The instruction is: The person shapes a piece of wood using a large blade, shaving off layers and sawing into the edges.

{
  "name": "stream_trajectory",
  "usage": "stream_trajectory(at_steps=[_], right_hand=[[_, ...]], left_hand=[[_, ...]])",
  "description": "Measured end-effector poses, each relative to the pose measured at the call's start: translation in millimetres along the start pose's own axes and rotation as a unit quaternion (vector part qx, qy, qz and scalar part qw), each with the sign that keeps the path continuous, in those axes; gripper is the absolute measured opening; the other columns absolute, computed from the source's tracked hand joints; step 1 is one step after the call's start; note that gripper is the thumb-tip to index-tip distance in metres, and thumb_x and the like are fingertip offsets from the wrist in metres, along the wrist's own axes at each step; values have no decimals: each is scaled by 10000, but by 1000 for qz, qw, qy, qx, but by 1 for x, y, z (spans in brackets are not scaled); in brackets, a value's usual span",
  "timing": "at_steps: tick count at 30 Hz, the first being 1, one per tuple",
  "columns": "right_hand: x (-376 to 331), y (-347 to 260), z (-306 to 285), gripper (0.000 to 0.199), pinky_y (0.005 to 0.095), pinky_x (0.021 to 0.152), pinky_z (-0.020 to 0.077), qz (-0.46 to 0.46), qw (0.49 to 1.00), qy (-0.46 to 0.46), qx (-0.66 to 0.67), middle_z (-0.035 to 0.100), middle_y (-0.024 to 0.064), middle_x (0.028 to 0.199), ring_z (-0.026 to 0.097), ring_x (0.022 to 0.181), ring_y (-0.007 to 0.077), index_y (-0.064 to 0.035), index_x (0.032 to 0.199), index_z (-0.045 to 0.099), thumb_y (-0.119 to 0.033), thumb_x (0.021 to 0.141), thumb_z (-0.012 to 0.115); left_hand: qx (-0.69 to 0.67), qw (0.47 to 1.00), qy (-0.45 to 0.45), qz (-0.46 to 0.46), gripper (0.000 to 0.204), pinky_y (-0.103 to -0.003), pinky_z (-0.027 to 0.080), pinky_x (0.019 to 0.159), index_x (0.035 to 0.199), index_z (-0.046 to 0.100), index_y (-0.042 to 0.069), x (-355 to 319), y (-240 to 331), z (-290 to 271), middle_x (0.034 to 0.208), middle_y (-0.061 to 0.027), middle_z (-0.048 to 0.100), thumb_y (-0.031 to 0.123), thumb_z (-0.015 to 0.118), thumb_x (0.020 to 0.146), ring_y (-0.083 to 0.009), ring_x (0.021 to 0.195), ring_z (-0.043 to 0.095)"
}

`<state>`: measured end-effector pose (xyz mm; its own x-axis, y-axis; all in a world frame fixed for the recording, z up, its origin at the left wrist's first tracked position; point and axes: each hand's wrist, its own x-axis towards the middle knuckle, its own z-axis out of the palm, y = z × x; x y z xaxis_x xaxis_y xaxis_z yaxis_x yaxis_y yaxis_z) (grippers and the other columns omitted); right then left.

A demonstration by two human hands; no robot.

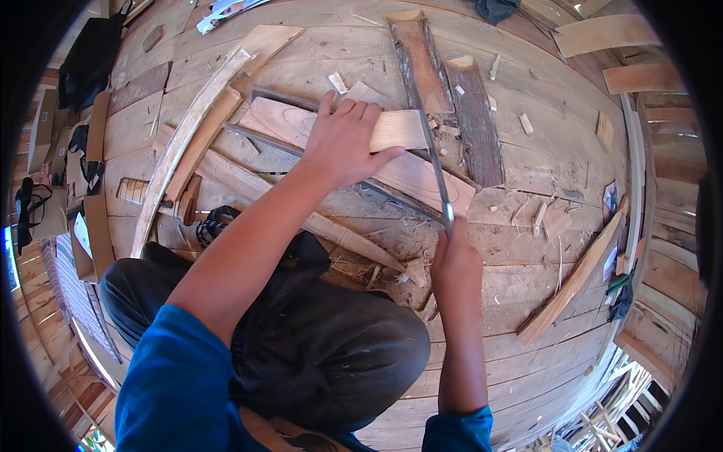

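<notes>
My left hand [344, 143] is closed over a short pale wooden block [399, 130], pressing it down across a longer board [422, 179]. The thumb points right along the block's near edge. In my right fist [456, 260] is the handle of a long, narrow-bladed knife, like a machete [435, 154]. Its blade points away from me, against or just beside the block's right end; I cannot tell whether it touches. The handle is mostly hidden by my fingers. A dark metal bar [403, 201] runs along the near side of the board.
Two bark-edged slabs [422, 64] [476, 120] lie beyond the blade. Long curved strips [188, 143] lie at the left, and a plank [576, 275] at the right. Shavings and offcuts are scattered over the plank floor [527, 233]. Open cardboard boxes [94, 226] stand far left.
</notes>
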<state>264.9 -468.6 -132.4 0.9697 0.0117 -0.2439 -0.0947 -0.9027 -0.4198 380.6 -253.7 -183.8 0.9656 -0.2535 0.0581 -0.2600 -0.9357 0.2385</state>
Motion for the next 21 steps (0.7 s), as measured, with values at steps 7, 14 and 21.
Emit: stream_trajectory(at_steps=[7,14,21], right_hand=[[-11,0,1,134,555,539,465,-10,1000,-2,17,617,245,663,626,644,455,-50,1050,463,-171,996,484],[12,-1,0,153,567,554,454,-14,1000,-11,4,614,252,667,621,650,469,-46,1071,464,-175,993,491],[5,-8,5,173,567,565,452,16,999,-4,28,616,275,694,615,673,484,-53,1122,461,-161,991,490]], left_hand=[[-6,999,14,30,666,-544,237,1123,1166,561,19,-6,-1,3,1151,-163,610,610,563,858,-306,1198,521],[-4,1000,-6,20,668,-553,233,1119,1161,565,19,-1,-1,0,1143,-152,615,612,566,854,-299,1183,529],[3,999,26,48,684,-561,226,1123,1187,567,27,-6,-1,4,1152,-145,617,623,564,852,-293,1194,527]])
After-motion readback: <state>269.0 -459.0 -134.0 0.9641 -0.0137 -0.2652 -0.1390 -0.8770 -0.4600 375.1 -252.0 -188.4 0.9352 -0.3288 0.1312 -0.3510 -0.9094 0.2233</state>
